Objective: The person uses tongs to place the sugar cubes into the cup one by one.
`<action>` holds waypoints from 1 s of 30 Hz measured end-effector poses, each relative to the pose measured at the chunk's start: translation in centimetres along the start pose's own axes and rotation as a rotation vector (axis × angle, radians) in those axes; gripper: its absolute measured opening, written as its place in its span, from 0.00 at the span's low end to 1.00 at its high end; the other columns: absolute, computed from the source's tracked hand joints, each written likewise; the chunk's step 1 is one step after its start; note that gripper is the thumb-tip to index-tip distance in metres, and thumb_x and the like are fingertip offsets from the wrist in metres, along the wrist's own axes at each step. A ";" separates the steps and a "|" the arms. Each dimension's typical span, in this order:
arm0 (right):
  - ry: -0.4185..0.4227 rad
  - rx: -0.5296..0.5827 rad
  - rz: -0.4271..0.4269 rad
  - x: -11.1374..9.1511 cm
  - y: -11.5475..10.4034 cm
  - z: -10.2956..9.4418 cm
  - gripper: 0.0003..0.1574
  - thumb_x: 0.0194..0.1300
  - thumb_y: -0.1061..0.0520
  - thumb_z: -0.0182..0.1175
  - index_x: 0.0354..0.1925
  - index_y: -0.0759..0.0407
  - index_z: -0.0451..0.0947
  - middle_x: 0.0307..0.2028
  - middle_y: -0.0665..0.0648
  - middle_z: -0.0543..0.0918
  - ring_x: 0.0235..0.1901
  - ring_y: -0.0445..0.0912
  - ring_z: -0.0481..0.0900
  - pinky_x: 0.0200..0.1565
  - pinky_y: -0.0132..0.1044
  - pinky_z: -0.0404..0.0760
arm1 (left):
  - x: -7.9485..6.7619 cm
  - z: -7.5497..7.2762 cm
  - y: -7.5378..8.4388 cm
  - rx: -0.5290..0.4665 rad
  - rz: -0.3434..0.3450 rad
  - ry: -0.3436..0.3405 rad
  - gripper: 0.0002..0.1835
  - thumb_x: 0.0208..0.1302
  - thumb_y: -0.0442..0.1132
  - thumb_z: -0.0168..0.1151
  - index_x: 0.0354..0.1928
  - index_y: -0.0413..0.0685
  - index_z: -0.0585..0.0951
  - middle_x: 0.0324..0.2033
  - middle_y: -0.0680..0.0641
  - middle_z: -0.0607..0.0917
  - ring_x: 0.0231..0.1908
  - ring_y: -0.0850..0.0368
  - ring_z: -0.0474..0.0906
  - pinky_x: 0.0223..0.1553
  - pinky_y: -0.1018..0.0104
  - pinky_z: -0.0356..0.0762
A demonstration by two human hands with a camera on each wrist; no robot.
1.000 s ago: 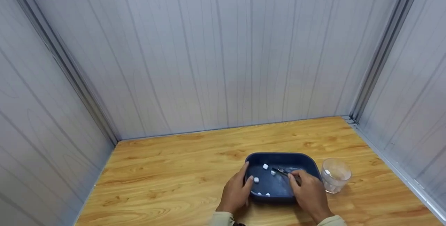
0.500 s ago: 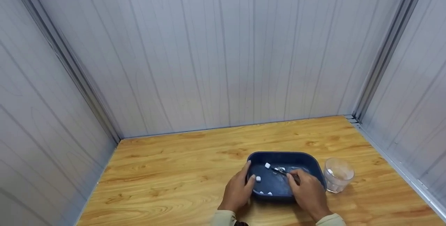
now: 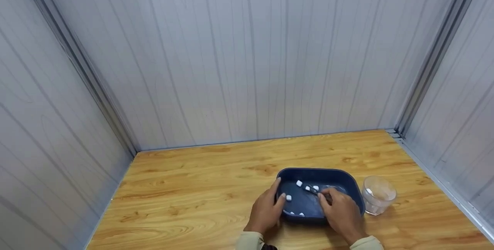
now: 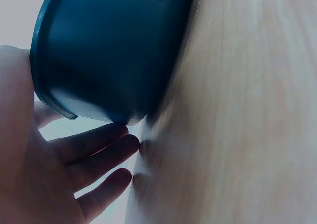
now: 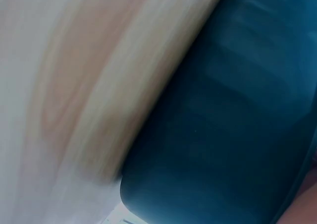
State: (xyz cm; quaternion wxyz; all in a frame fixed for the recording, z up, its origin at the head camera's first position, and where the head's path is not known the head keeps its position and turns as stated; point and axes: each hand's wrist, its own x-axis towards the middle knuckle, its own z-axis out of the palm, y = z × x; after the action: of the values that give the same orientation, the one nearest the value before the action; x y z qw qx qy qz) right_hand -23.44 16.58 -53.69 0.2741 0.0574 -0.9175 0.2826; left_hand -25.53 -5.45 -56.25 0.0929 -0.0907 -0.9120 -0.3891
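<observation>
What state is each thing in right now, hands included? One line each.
Blue tray: upright on the table.
White cubes: several lying in the tray; whether one is gripped is unclear.
Slender dark tool: tilted, tip down among the cubes.
Clear glass: upright, at least one white piece inside.
Left hand: holding the tray's rim.
Right hand: pinching the tool.

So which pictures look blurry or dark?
Head view: fairly sharp and evenly lit, though the white cubes are tiny. Left wrist view: tray dark against a bright background, table smeared and soft. Right wrist view: table blurry too, tray dark with faint pale streaks.
</observation>
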 end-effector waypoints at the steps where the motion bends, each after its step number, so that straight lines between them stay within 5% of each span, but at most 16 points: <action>1: -0.009 -0.004 0.007 0.0 0.0 0.0 0.04 0.54 0.54 0.66 0.30 0.50 0.81 0.28 0.51 0.84 0.29 0.48 0.81 0.29 0.49 0.76 | 0.0 0.0 0.0 0.000 0.003 0.002 0.28 0.67 0.59 0.46 0.68 0.66 0.62 0.57 0.53 0.75 0.56 0.57 0.70 0.55 0.55 0.68; 17: -0.288 -0.072 0.130 0.8 -0.2 -0.7 0.18 0.53 0.48 0.66 0.40 0.57 0.83 0.35 0.56 0.84 0.35 0.53 0.81 0.35 0.53 0.76 | 0.1 0.1 0.2 -0.003 -0.014 -0.006 0.28 0.67 0.53 0.50 0.68 0.67 0.61 0.57 0.52 0.75 0.56 0.58 0.70 0.55 0.56 0.68; 30: -0.260 -0.126 0.118 0.7 -0.3 -0.5 0.09 0.52 0.50 0.66 0.29 0.53 0.81 0.27 0.54 0.83 0.25 0.52 0.80 0.26 0.51 0.73 | 0.0 0.2 0.0 -0.002 -0.017 -0.002 0.28 0.67 0.52 0.50 0.68 0.67 0.61 0.57 0.52 0.75 0.56 0.56 0.70 0.56 0.54 0.67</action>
State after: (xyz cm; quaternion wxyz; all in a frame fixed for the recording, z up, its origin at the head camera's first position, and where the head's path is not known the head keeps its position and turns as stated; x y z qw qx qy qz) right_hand -23.72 16.69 -52.82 0.1391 0.0223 -0.9629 0.2302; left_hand -25.53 -5.29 -56.33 0.0884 -0.0834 -0.9125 -0.3907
